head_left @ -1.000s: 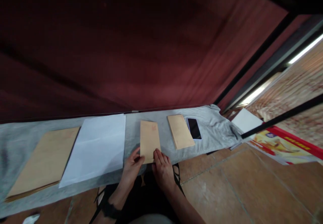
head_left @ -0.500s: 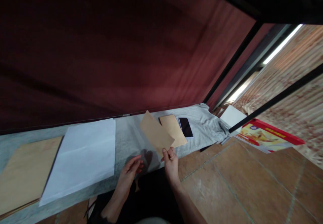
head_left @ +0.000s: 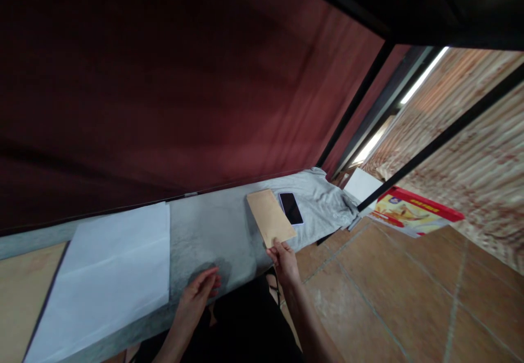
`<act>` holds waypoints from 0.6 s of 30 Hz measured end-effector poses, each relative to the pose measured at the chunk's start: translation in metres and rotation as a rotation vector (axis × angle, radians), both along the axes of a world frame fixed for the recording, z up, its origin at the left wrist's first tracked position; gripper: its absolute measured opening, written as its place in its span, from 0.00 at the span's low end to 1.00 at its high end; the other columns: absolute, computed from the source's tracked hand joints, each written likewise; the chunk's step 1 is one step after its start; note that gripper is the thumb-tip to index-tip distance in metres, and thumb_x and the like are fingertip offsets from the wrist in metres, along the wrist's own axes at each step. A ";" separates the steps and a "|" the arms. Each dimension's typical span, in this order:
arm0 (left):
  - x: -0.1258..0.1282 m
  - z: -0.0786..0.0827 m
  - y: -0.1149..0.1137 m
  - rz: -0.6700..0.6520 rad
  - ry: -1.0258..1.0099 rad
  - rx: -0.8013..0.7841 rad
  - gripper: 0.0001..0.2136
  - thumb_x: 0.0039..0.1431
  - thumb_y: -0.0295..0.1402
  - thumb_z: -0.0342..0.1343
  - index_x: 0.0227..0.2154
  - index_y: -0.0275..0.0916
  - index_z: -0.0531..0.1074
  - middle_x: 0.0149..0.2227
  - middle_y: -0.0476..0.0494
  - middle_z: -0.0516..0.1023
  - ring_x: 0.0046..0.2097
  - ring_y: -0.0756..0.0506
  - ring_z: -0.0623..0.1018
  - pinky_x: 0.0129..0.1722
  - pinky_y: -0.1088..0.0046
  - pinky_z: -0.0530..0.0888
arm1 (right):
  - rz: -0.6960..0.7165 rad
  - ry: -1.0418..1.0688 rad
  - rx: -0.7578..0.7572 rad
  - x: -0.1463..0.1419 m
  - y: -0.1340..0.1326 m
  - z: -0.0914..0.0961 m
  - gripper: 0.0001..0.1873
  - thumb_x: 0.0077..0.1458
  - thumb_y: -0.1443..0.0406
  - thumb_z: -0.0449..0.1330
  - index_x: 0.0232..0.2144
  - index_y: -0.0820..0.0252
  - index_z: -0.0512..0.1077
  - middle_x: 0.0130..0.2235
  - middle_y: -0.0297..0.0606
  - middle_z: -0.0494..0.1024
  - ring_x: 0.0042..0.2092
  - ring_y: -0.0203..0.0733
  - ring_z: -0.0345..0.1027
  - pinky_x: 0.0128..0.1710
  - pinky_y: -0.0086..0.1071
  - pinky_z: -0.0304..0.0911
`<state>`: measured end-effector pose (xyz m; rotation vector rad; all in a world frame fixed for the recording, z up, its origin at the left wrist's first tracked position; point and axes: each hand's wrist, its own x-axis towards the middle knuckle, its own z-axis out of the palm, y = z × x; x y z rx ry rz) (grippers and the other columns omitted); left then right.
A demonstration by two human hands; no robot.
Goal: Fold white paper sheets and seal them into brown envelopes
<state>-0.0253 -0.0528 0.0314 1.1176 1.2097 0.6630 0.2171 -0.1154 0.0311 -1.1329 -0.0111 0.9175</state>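
A tan paper envelope (head_left: 270, 216) is pinched at its near corner by my right hand (head_left: 283, 259). It lies over or just above the spot where another tan envelope was, so the two can hardly be told apart. Right beside it rests a dark-screened phone (head_left: 291, 208) with a pale edge. My left hand (head_left: 199, 289) hovers over the near edge of the grey cloth, fingers slightly curled and apart, with nothing in it. To its left are white paper sheets (head_left: 110, 259), and farther left a large tan envelope (head_left: 27, 286), partly out of view.
A grey cloth (head_left: 213, 215) covers the narrow table, bunched up at its right end. Black frame bars (head_left: 442, 134) slant across the right side. On the tiled floor (head_left: 380, 275) lies a red and yellow box (head_left: 413, 210). A dark red curtain (head_left: 184, 106) hangs behind.
My right hand has carried the envelope rightward onto the other tan envelope by the phone. My left hand stays empty. The view has shifted slightly to the right.
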 end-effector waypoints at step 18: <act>-0.001 -0.005 -0.005 -0.016 -0.007 0.057 0.29 0.40 0.58 0.63 0.38 0.38 0.79 0.34 0.40 0.82 0.37 0.39 0.82 0.34 0.62 0.80 | 0.293 -0.063 -0.275 0.018 0.005 -0.003 0.24 0.51 0.48 0.66 0.24 0.65 0.74 0.23 0.42 0.80 0.19 0.35 0.70 0.19 0.25 0.68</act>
